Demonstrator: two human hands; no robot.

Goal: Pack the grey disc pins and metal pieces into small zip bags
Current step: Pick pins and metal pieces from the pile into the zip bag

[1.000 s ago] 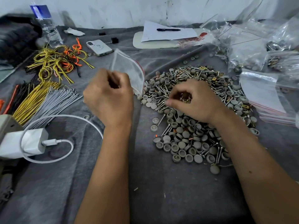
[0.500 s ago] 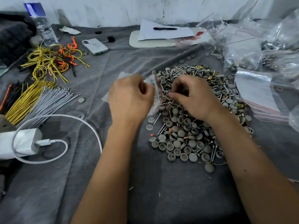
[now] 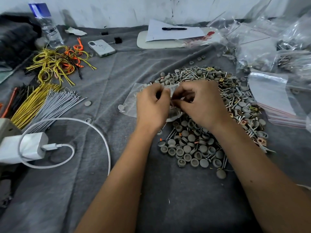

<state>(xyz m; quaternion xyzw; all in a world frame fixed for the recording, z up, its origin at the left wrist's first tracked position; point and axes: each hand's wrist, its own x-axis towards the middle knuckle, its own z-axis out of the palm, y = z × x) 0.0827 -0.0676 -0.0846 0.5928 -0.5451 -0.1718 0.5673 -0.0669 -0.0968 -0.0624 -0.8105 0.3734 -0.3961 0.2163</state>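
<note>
Bag mouth pinched by left hand, just beside right hand clutching parts, left of pile.

Two bare forearms are seen, no sleeves reaching into view. The left hand and right hand are ungloved. A small dark mole is spotted on the right forearm.
</note>
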